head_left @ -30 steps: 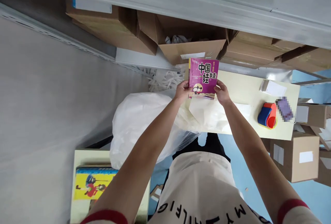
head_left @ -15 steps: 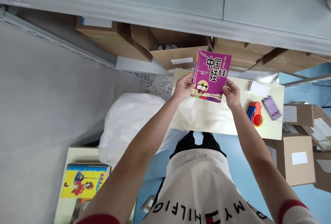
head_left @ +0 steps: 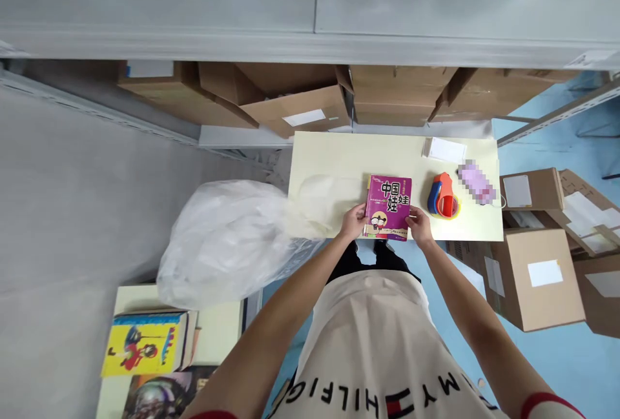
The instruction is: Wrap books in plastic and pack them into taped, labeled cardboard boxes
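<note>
A purple book (head_left: 388,206) with Chinese characters on its cover lies flat on the cream table (head_left: 349,154), near the front edge. My left hand (head_left: 354,221) grips its lower left edge, fingers closed on it. My right hand (head_left: 419,224) holds its lower right corner in the same way. Just right of the book stands a red and blue tape dispenser (head_left: 443,195).
A large clear plastic bag (head_left: 223,241) bulges left of the table. Open cardboard boxes (head_left: 290,99) sit under a grey shelf behind it; more boxes (head_left: 537,277) stand on the blue floor at right. A yellow-covered book (head_left: 143,343) rests on a low table at lower left.
Both hands have lowered the purple book from a raised, tilted position to lie flat on the table. The view has pulled back and shifted, so the table appears smaller.
</note>
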The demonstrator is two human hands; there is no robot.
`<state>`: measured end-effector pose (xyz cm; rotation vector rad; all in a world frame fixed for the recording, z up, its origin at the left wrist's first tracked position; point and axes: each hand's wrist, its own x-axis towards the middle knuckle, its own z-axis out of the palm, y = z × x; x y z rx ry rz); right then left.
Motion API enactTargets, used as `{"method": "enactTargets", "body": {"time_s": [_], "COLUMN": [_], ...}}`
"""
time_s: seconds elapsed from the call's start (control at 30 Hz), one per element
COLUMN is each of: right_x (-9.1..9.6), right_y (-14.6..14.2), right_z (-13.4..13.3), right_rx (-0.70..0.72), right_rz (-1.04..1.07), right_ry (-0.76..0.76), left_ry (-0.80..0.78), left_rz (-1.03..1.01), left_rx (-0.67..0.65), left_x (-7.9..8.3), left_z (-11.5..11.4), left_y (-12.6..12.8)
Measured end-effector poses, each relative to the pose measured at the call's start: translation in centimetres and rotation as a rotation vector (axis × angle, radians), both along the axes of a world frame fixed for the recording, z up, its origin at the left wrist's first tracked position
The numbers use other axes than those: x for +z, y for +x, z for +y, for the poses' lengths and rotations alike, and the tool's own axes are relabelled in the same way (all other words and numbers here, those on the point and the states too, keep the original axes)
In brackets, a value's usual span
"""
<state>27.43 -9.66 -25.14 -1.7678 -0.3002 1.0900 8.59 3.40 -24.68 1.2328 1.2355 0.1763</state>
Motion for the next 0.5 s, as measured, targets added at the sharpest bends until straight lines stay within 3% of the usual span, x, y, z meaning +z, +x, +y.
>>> {"method": "enactTargets", "body": {"time_s": [0.2, 0.37, 0.5], "right_x": [-2.3, -2.5, -1.7], "right_y": [0.7, -0.1, -1.1], "right_z": [-1.2, -1.3, -1.1], "right_rx": [0.046, 0.099, 0.055], "right_rz": [-0.147, -0.348, -0.185], "right_ry": [-0.074, -0.225, -0.164], "left_ry": [0.1, 0.274, 0.271], "left_rz": [0.089, 0.179, 0.187], "left_rx": [-0.034, -0.067, -0.106], "left_x": [-1.8, -2.8, -3.3], "left_z": [-1.9, -2.4, -2.5], "left_y": [1.3, 1.7, 1.8]}}
